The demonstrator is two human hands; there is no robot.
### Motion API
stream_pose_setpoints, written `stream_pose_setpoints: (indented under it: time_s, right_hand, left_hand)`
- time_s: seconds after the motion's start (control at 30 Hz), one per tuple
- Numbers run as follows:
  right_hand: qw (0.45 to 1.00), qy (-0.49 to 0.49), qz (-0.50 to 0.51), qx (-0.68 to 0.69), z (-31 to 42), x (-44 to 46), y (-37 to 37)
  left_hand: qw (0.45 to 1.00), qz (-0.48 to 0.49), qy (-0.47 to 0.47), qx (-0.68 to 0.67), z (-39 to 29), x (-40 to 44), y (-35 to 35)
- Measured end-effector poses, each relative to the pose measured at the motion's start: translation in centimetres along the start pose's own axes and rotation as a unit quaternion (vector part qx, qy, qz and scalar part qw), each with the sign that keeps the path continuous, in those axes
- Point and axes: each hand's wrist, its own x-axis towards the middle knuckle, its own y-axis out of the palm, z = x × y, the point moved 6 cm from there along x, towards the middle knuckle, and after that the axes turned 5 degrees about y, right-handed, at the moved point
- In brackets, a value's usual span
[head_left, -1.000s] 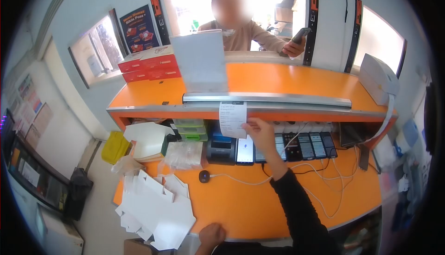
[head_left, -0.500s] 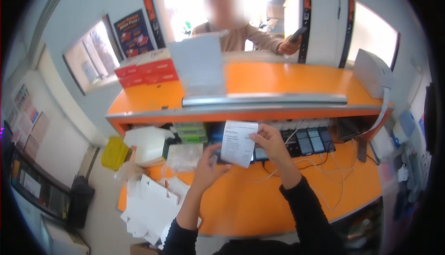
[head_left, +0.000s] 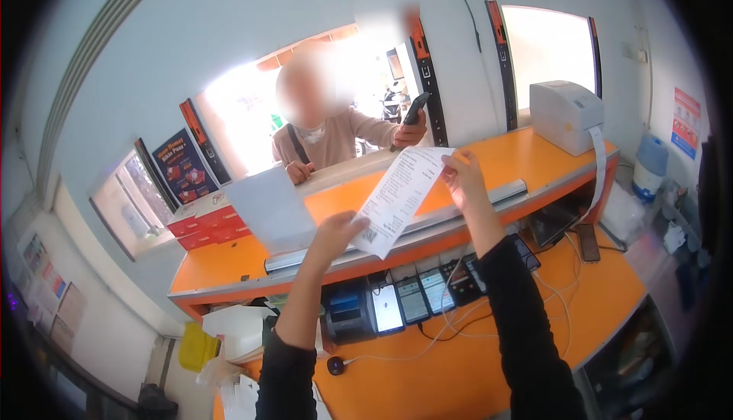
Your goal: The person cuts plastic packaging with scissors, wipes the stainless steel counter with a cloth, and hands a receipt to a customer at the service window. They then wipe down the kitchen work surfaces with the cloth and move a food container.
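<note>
A long printed receipt (head_left: 401, 198) is stretched between my hands above the counter ledge. My left hand (head_left: 336, 237) pinches its lower left edge, beside a small square code. My right hand (head_left: 464, 179) grips the upper right corner. Across the orange counter (head_left: 489, 156), a person (head_left: 328, 134) in a beige top stands at the window and holds a dark phone (head_left: 416, 108). Below the receipt, a black printer (head_left: 349, 315) stands beside a row of several phones (head_left: 412, 300) on the lower desk.
A clear stand (head_left: 271, 210) and red-and-white boxes (head_left: 208, 220) occupy the counter's left. A label printer (head_left: 566, 117) sits at its right end. Cables (head_left: 458, 324) cross the lower desk (head_left: 450, 374). White cardboard (head_left: 240, 328) lies at left.
The receipt has been raised and opened out lengthwise. My left hand has closed on its lower edge. The view has tilted and shifted right, and the person's second hand now shows on the window ledge.
</note>
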Motion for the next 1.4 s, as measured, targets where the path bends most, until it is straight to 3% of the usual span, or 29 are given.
stream_pose_setpoints:
  time_s: [0.1, 0.17, 0.27, 0.37, 0.4, 0.5, 0.6, 0.67, 0.7, 0.77, 0.83, 0.9, 0.93, 0.97, 1.07, 1.1, 1.17, 1.27, 1.33, 1.37, 1.4]
  right_hand:
    - [0.978, -0.037, -0.052, -0.198, 0.8, 2.3, -1.3]
    - [0.917, -0.068, -0.031, -0.391, -0.2, 5.2, -2.5]
    - [0.733, -0.175, -0.044, -0.656, -0.7, 4.5, -2.1]
    - [0.616, -0.120, 0.000, -0.779, -2.6, 3.6, -1.4]
    - [0.541, -0.101, -0.030, -0.834, -2.5, 2.6, -0.9]
    - [0.403, -0.395, -0.078, -0.822, -0.7, -0.4, 2.0]
    - [0.458, -0.154, 0.207, -0.851, -3.5, 0.4, 1.8]
    - [0.493, -0.060, 0.237, -0.835, -4.3, 0.7, 1.3]
    - [0.506, -0.012, 0.251, -0.825, -4.7, 0.4, 0.9]
    - [0.466, -0.033, 0.255, -0.847, -4.6, -1.1, 2.0]
    - [0.450, -0.032, 0.255, -0.855, -4.9, -2.3, 3.3]
    - [0.445, -0.046, 0.250, -0.859, -5.4, -2.8, 3.8]
    - [0.441, -0.051, 0.239, -0.864, -5.3, -2.8, 3.6]
    - [0.481, -0.121, 0.230, -0.838, -4.9, -3.2, 3.8]
    - [0.530, -0.358, 0.217, -0.738, -1.2, -9.4, 4.3]
    - [0.560, -0.378, 0.211, -0.706, -0.4, -12.2, 3.2]
    - [0.611, -0.371, 0.237, -0.658, 2.4, -19.2, 0.4]
    - [0.647, -0.207, 0.173, -0.713, 7.0, -29.5, -10.3]
    - [0.630, -0.145, 0.011, -0.763, 10.4, -37.0, -20.1]
    - [0.637, -0.060, -0.137, -0.756, 12.1, -41.6, -25.5]
    - [0.632, -0.065, -0.265, -0.725, 13.2, -47.4, -31.2]
  left_hand:
    - [0.988, 0.034, -0.009, 0.151, 2.1, 6.3, -0.7]
    - [0.971, 0.060, -0.047, 0.227, 4.1, 9.3, -0.8]
    - [0.906, 0.032, -0.103, 0.409, 4.9, 10.6, -0.3]
    - [0.867, 0.011, -0.133, 0.480, 5.0, 11.5, 0.5]
    - [0.863, 0.006, -0.120, 0.491, 5.0, 11.8, 0.7]
    - [0.844, -0.037, -0.044, 0.533, 4.8, 12.0, 1.0]
    - [0.834, -0.095, -0.018, 0.543, 4.7, 12.0, 0.6]
    - [0.821, -0.159, 0.040, 0.547, 3.7, 11.4, 0.6]
    - [0.850, -0.197, 0.077, 0.483, 3.5, 10.5, 0.6]
    - [0.885, -0.273, 0.151, 0.345, -2.9, 5.4, -0.2]
    - [0.842, -0.350, 0.334, 0.238, -6.5, -1.1, -0.5]
    - [0.896, -0.294, 0.287, 0.168, -5.9, -7.2, 1.3]
    - [0.884, -0.248, 0.319, 0.236, -6.1, -10.1, 3.4]
    - [0.922, -0.171, 0.334, 0.094, -4.2, -11.8, 5.5]
    - [0.940, 0.098, 0.317, 0.073, -0.1, -16.6, 13.3]
    - [0.951, 0.148, 0.262, 0.065, 1.7, -17.8, 15.8]
    - [0.943, 0.283, 0.167, 0.055, 4.2, -20.5, 21.5]
    - [0.918, 0.345, 0.197, 0.000, 3.2, -24.8, 28.1]
    - [0.924, 0.355, 0.067, -0.128, 0.7, -26.5, 32.2]
    - [0.919, 0.350, -0.010, -0.182, 0.1, -27.4, 34.4]
    - [0.916, 0.358, -0.004, -0.184, 0.1, -27.9, 37.3]
